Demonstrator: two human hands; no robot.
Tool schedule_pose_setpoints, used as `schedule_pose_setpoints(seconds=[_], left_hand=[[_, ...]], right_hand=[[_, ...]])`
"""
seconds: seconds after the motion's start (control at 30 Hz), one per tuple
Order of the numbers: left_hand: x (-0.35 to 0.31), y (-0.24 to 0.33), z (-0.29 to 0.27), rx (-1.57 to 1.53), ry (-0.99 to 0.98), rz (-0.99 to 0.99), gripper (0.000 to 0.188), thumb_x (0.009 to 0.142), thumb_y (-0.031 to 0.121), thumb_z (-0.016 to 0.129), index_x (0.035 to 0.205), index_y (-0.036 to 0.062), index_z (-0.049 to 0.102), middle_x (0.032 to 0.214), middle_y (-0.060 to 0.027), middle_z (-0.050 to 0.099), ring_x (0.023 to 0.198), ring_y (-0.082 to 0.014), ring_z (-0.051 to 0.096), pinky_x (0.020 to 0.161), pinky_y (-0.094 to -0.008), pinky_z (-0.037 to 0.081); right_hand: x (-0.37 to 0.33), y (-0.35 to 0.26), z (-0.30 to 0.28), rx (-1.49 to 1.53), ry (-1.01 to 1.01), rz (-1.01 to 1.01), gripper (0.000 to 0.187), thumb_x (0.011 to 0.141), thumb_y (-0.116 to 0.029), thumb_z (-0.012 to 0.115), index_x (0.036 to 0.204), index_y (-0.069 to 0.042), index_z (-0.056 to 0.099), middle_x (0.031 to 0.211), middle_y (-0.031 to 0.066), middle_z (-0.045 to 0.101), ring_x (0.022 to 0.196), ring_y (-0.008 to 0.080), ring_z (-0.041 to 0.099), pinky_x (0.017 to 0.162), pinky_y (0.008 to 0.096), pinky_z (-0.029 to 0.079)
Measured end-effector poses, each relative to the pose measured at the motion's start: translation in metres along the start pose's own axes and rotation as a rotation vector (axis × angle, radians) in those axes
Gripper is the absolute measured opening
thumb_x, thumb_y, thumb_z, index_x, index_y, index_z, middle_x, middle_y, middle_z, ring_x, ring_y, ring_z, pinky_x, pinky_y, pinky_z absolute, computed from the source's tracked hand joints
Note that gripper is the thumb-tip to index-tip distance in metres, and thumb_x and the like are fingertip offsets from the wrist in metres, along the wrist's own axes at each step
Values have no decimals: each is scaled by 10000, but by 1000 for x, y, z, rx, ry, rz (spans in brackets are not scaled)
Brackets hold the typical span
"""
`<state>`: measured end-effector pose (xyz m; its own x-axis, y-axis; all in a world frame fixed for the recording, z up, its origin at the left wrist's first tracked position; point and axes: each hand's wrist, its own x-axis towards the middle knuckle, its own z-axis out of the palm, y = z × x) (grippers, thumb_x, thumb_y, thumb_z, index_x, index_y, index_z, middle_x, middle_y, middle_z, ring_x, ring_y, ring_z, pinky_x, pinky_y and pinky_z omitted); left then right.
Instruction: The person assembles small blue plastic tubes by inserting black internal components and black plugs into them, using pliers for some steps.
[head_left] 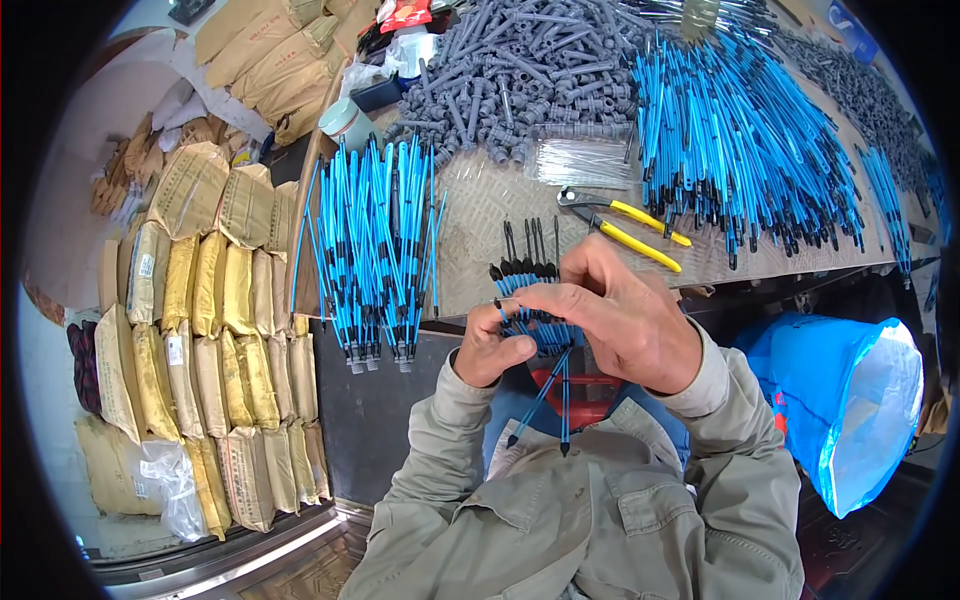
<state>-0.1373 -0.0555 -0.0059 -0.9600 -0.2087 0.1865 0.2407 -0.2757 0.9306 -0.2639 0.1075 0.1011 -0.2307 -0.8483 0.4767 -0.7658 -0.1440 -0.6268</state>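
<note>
My left hand (pixel 486 350) is closed, with the black-banded end of a thin blue rod (pixel 501 309) at its fingertips. Beside it, my right hand (pixel 630 325) pinches thumb and forefinger together at the same spot; a fine, pale sliver shows there, too small to name. Behind and below both hands lies a bundle of blue rods (pixel 552 340), its black tips (pixel 512 268) toward the table and partly hidden by my fingers. Two blue rods (pixel 564 400) with black ends hang down over my lap.
Yellow-handled cutters (pixel 640 245) lie beyond my right hand. On the table are a blue-rod stack (pixel 370 230), a larger blue-rod pile (pixel 740 150), grey plastic fittings (pixel 520 70) and a tray of thin clear sticks (pixel 580 160). A blue bag (pixel 840 400) stands right; brown packages (pixel 210 290) fill the left.
</note>
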Motion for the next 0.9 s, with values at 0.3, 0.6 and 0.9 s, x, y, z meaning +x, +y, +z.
schedule_pose_setpoints(seconds=[0.3, 0.6, 0.9], left_hand=[[-1, 20, 22, 477, 138, -41, 184, 793, 84, 688, 947, -15, 663, 899, -60, 671, 848, -103, 598, 764, -271, 484], [0, 22, 29, 187, 49, -124, 226, 823, 53, 628, 1032, -31, 646, 985, -108, 666, 917, -157, 619, 834, -301, 482], [10, 22, 27, 190, 28, -125, 215, 825, 45, 623, 1025, -30, 649, 998, -111, 664, 944, -159, 611, 855, -301, 470]], right_hand=[[14, 0, 10, -149, 221, -175, 296, 714, 42, 587, 989, -69, 593, 879, 111, 545, 717, 253, 578, 608, 303, 465], [73, 175, 8, -725, -97, 271, 128, 762, -170, 587, 737, -52, 629, 806, 154, 630, 764, 332, 630, 660, 422, 510], [76, 180, 0, -781, -146, 291, 104, 705, -132, 563, 710, -50, 627, 843, 151, 643, 746, 332, 640, 659, 429, 519]])
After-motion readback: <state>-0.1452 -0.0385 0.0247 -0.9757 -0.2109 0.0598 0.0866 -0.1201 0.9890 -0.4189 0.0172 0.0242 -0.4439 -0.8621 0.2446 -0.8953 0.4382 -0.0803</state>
